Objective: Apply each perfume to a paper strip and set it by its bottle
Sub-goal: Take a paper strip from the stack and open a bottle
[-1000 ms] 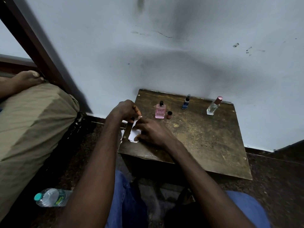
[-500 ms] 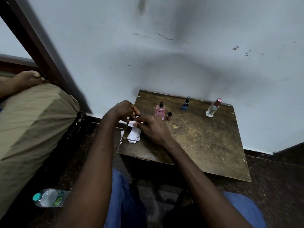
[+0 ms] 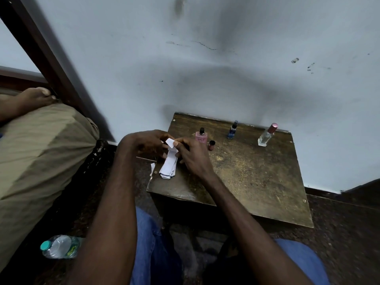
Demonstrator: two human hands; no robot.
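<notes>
Three perfume bottles are being shown, in the head view, standing at the back of a worn wooden table [image 3: 257, 182]: a pink square bottle [image 3: 201, 138] with a small brown cap [image 3: 211, 145] just beside it, a small blue bottle [image 3: 232, 131] and a clear pink-capped glass bottle [image 3: 267, 135]. One white paper strip [image 3: 170, 143] is being pinched at its raised end by the curled fingers of the left hand [image 3: 144, 142] and the right hand [image 3: 193, 155], above the white strip stack [image 3: 169, 167] left of the pink bottle.
</notes>
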